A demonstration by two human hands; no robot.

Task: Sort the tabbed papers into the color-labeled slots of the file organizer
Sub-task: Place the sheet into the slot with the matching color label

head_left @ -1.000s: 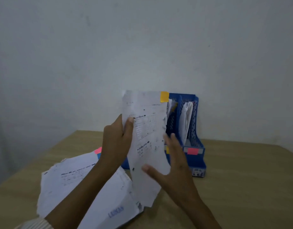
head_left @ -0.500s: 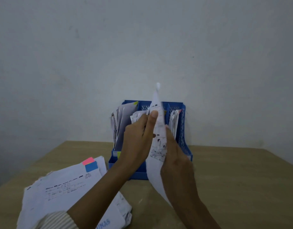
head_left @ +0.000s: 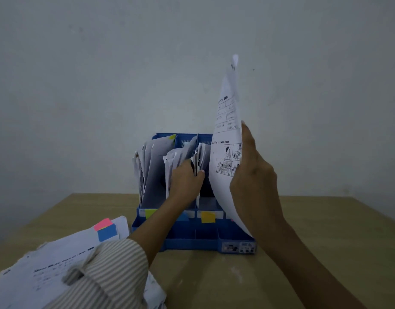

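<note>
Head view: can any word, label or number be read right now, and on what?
None is legible.
Sheet in the right hand: printed tables and comic panels, text too small.
Top sheet of the paper stack: blurred lines.
File organizer corner sticker: blurred.
Colour labels: blank.

The left arm wears a striped sleeve (head_left: 107, 270), seemingly beige and white; the right forearm (head_left: 303, 259) is bare.

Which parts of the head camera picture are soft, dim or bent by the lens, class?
Head view: lighting is dim and flat with a bluish cast, no glare; the held sheet is soft at its top tip, its print unreadable; the paper pile and striped sleeve blur near the bottom-left edge; the table edge bows slightly from the wide-angle lens.
</note>
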